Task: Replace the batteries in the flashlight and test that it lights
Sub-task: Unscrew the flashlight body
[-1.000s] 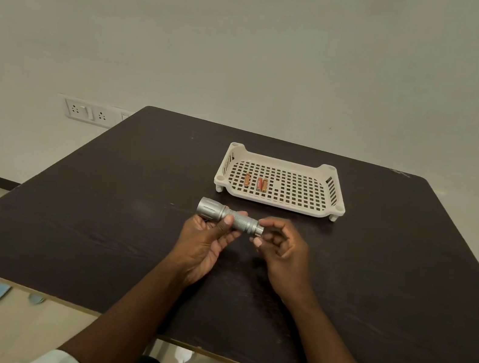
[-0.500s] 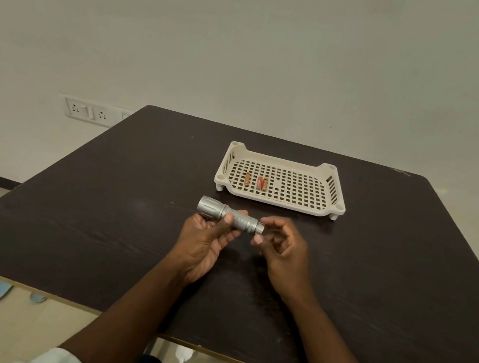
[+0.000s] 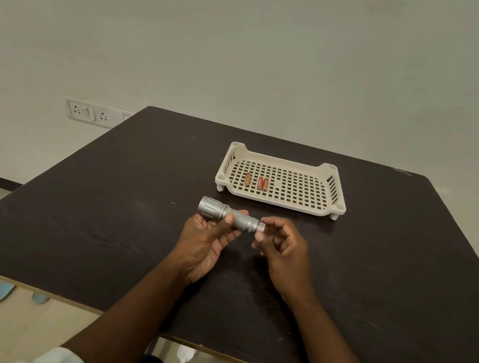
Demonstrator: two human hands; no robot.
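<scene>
A silver flashlight [image 3: 241, 219] lies horizontally above the dark table, head pointing left. My left hand [image 3: 208, 241] grips its body from below, thumb on top. At its right end my right hand [image 3: 280, 251] has curled fingertips pinching the tail cap [image 3: 260, 227]. Three orange-brown batteries [image 3: 259, 182] lie in the left part of a cream perforated tray [image 3: 316, 209] farther back on the table.
The dark wooden table [image 3: 97, 220] spans most of the view, its front edge close to my body. A wall socket plate [image 3: 90, 112] is on the wall at left. Light blue slippers [image 3: 1, 292] lie on the floor under the table's left corner.
My right hand's fingers have shifted slightly around the flashlight's tail end. The left hand and flashlight stay in place.
</scene>
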